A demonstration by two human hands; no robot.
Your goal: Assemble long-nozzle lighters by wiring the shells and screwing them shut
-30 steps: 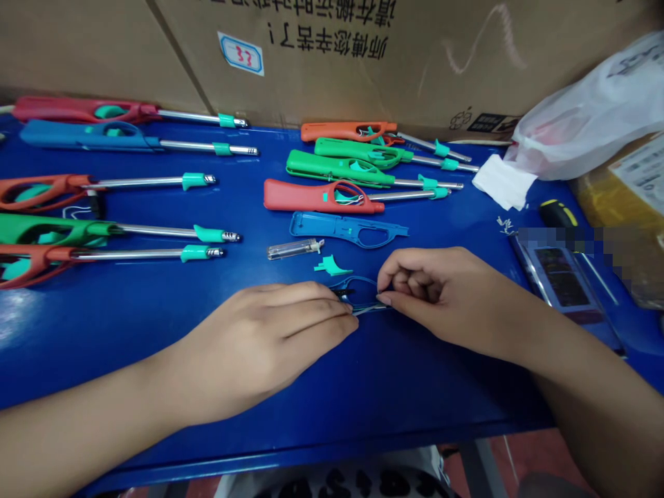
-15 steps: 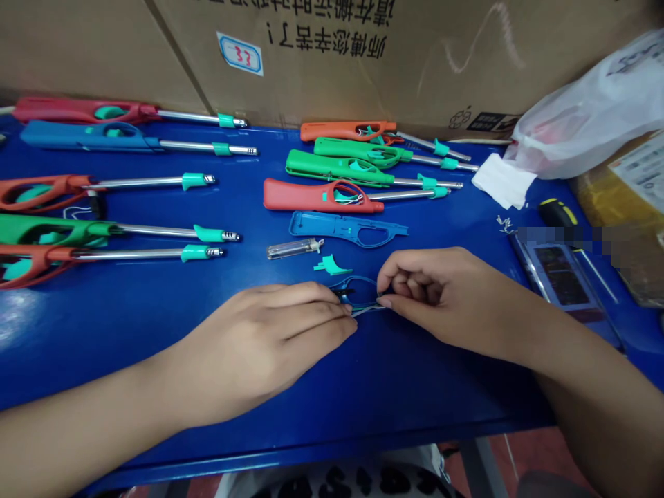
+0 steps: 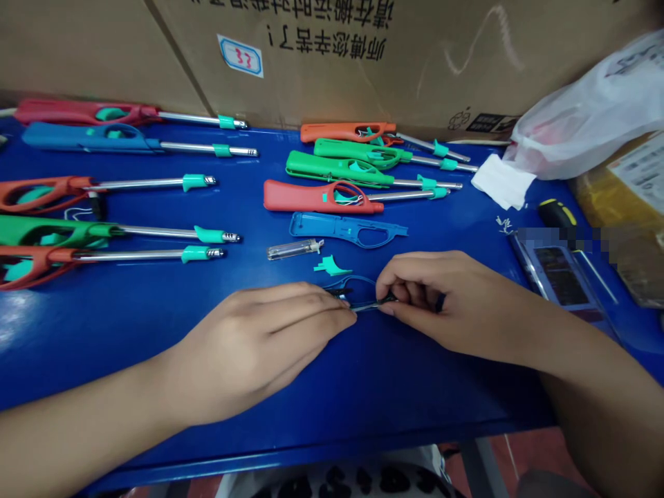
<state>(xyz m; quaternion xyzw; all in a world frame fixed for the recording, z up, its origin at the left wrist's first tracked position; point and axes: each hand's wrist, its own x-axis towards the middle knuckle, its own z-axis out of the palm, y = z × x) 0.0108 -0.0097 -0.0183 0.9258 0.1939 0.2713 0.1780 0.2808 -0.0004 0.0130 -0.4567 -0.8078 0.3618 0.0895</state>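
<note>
My left hand (image 3: 259, 339) lies closed, fingers together, over a blue lighter half-shell (image 3: 357, 278); only its loop shows past the fingertips. A small black part (image 3: 339, 292) pokes out by the index finger. Thin wires (image 3: 367, 306) run from under the left fingertips to my right hand (image 3: 451, 297). Thumb and curled fingers of that hand pinch the wires where a small dark end shows. Just beyond the hands lie a teal trigger (image 3: 330, 265), a clear fuel tank (image 3: 294, 249) and another blue half-shell (image 3: 337, 227).
Several lighters with metal tubes lie at the left, such as a blue one (image 3: 88, 137); more, including a red one (image 3: 311, 196), lie at the back. To the right are a phone (image 3: 563, 277), a screwdriver (image 3: 557, 212), white tissue (image 3: 503, 180) and a plastic bag (image 3: 581, 117). A cardboard box (image 3: 332, 83) stands behind.
The wires between the hands look straighter and closer together. My left hand has slid slightly left, and my right fingertips have shifted a little around the wire end.
</note>
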